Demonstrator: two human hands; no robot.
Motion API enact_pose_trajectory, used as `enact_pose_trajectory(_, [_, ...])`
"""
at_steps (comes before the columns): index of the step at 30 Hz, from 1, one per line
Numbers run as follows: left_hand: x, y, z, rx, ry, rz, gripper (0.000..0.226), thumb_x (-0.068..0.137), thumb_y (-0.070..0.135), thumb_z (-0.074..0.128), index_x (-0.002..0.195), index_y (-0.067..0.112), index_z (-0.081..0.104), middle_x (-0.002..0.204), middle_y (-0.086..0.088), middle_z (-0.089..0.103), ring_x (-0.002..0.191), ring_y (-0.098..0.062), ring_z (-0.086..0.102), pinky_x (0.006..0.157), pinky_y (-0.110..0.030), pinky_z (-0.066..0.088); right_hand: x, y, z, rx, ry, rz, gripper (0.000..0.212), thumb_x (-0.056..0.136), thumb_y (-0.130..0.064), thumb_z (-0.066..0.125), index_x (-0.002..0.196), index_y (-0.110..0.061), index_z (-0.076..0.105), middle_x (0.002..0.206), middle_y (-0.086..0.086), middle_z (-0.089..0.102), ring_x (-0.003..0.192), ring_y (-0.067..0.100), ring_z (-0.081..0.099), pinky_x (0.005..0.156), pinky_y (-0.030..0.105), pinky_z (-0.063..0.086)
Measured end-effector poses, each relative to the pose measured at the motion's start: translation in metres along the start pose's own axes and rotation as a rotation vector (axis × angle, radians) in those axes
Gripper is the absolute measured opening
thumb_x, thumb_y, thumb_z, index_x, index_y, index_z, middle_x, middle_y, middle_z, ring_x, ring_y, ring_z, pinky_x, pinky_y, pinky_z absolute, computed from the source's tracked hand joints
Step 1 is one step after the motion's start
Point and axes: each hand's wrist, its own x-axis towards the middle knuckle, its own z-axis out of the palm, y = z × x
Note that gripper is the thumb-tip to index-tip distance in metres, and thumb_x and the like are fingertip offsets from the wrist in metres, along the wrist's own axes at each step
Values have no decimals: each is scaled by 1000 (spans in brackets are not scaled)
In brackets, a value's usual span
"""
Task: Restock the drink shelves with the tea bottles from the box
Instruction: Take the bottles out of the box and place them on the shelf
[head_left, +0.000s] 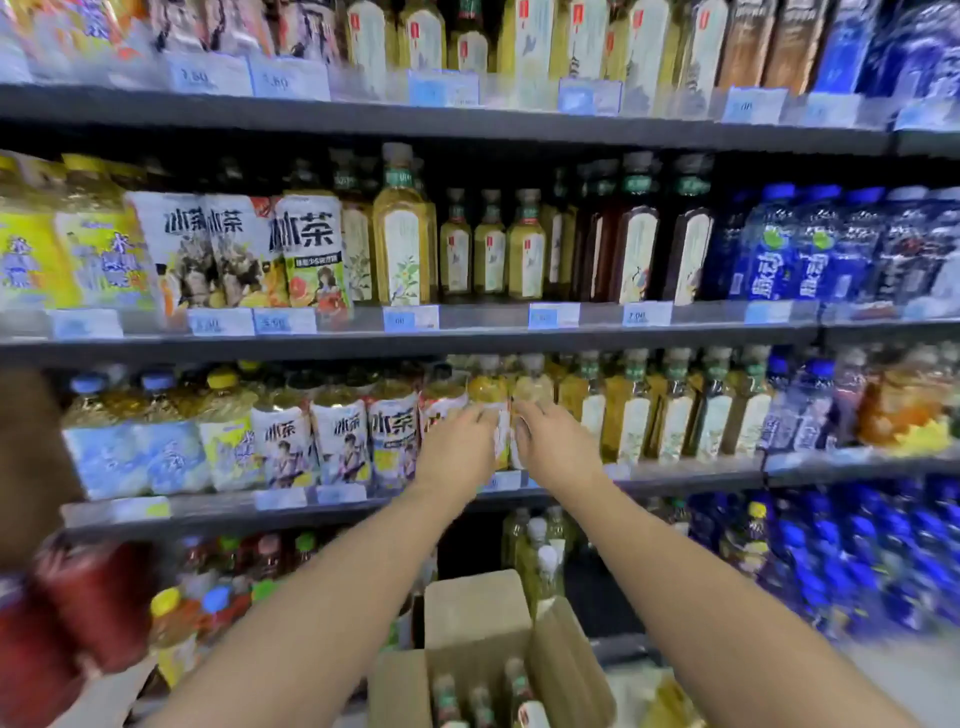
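Restocking looks midway: spare bottles (519, 678) wait upright in the box (475, 608) at 6 o'clock. Left hand (457, 441) and right hand (556, 441) each curl a grip round a tea bottle (489, 392) on the shelf (675, 474) at centre. Both bottles stand with long axis vertical, caps toward 12 o'clock.

Large black characters "小茶" stand on the labels of the white-labelled bottles (307, 249) on the middle shelf (483, 340), and again on the similar bottles (393, 441) on the shelf below (691, 475). A price tag (647, 314) on the middle shelf's edge reads "7.00"; the other price tags are too blurred to read.
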Motion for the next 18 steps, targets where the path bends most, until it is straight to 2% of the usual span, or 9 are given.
enact_pose_trajectory(3, [-57,-4,54,-57,-117,-63,22,92,11,50,109,16,63,106,-6,63,100,-31,61,73,-43,50,-60,2,52,26,-87,34,23,96,-23,50,108,-13,66,98,7,64,82,33,64,56,39,50])
enact_pose_trajectory(6, [-112,-10,114,-75,-311,-136,16,92,15,50,102,15,63,101,-8,63,94,-32,65,72,-43,53,-120,3,111,48,-252,68,22,98,-27,46,106,-15,63,99,6,61,85,32,63,57,39,49])
enact_pose_trajectory(9, [-161,-14,178,-93,-544,-234,19,88,12,47,99,12,64,101,-11,66,95,-33,69,75,-43,58,-171,4,166,67,-489,129,26,100,-28,43,116,-15,60,114,6,58,98,31,61,70,39,49])
enact_pose_trajectory(12, [-208,-11,226,-38,-762,-304,28,91,15,48,112,13,67,113,-10,64,109,-31,64,89,-42,55,-219,6,213,76,-746,231,31,99,-26,45,127,-17,53,126,9,53,108,32,58,82,38,48])
enact_pose_trajectory(14, [-231,-7,247,96,-855,-253,35,92,19,51,125,14,61,128,-10,57,126,-30,49,104,-44,40,-245,6,238,69,-882,309,35,97,-24,49,132,-18,49,131,12,49,114,33,54,92,40,46])
enact_pose_trajectory(16, [-243,-6,261,235,-919,-134,47,89,22,56,135,12,53,137,-12,50,133,-34,36,117,-50,19,-261,7,259,37,-1001,376,41,94,-19,51,135,-19,44,135,14,45,118,34,50,99,42,44])
enact_pose_trajectory(18, [-249,-5,273,330,-950,-72,52,88,26,57,138,11,51,142,-13,47,134,-36,33,119,-58,0,-269,6,274,3,-1069,440,42,93,-18,51,134,-21,43,138,16,42,119,34,48,103,45,42])
